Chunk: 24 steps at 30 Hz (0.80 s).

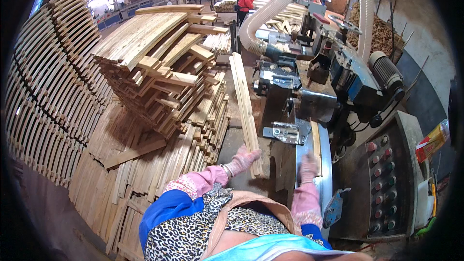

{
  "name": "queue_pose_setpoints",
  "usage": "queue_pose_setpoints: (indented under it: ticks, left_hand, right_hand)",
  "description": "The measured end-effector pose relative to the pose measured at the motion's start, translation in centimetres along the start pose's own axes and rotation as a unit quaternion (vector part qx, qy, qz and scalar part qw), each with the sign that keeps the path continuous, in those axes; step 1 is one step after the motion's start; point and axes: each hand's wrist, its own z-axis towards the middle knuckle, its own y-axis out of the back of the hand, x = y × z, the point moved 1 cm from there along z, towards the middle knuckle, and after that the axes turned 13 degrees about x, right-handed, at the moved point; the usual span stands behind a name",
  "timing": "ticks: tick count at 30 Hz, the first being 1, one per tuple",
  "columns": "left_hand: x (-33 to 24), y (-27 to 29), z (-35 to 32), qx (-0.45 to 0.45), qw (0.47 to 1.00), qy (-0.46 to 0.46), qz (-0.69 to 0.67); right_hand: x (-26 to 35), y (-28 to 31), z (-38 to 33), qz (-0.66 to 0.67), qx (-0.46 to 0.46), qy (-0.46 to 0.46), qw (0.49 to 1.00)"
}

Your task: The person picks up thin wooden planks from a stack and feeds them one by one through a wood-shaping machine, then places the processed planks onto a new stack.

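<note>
My left hand [244,158], in a pink work glove, grips the near end of a long thin wooden slat bundle [244,101] that points away from me, up toward the machine. My right hand [308,166], also gloved, hovers with fingers spread over the metal feed table [325,159] of a woodworking machine [314,92], next to a slat [316,140] lying along the table. It holds nothing.
A tall pile of curved wooden slats [159,67] stands to my left, with more stacked on the floor [145,174] and racked at far left [48,96]. A control panel with buttons [384,179] is at right. Dust hoses [275,9] rise above. A person in red [246,0] works far behind.
</note>
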Motion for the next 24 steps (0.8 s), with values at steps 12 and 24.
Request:
queue_pose_setpoints:
  ticks: [12, 24]
  left_hand:
    - [-2.7, -9.7, -4.0, 0.473, 0.857, -0.036, 0.201]
    - [-2.5, 4.2, 2.6, 0.109, 0.961, 0.045, 0.249]
  right_hand:
    - [6.2, 5.4, -23.8, -0.25, 0.049, 0.053, 0.966]
    - [-2.3, 7.8, -17.1, -0.356, -0.203, -0.031, 0.912]
